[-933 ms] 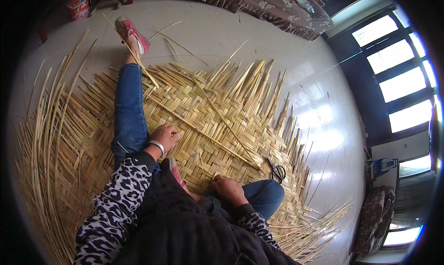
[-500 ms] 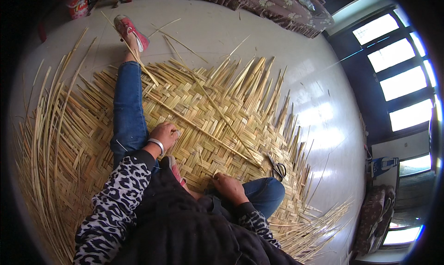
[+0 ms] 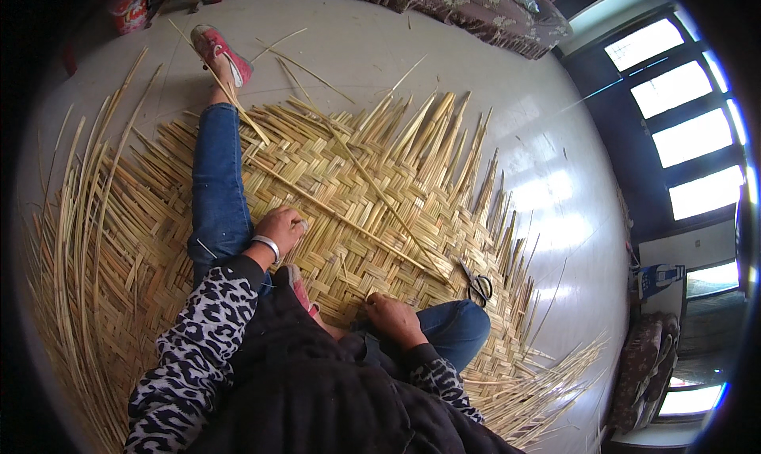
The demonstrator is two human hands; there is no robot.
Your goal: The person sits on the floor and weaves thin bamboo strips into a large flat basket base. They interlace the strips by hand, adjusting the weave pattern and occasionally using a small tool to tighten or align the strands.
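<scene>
1. Left hand [image 3: 281, 226] rests on the woven straw mat [image 3: 380, 192], fingers curled on a strip.
2. Right hand [image 3: 394, 319] presses the mat's near edge.
3. Scissors [image 3: 476, 279] lie on the mat (just beside the right knee).
4. Loose straw strips [image 3: 87, 240] fan out on the floor [image 3: 555, 208].

red printed tub [image 3: 129, 8], far left corner

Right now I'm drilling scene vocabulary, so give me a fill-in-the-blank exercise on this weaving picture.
1. Both hands rest on a woven straw ____.
2. The scissors lie nearer the ____ hand.
3. The left hand wears a pale ____ at the wrist.
4. The outstretched leg ends in a ____ shoe.

Missing words: mat; right; bracelet; pink
</scene>
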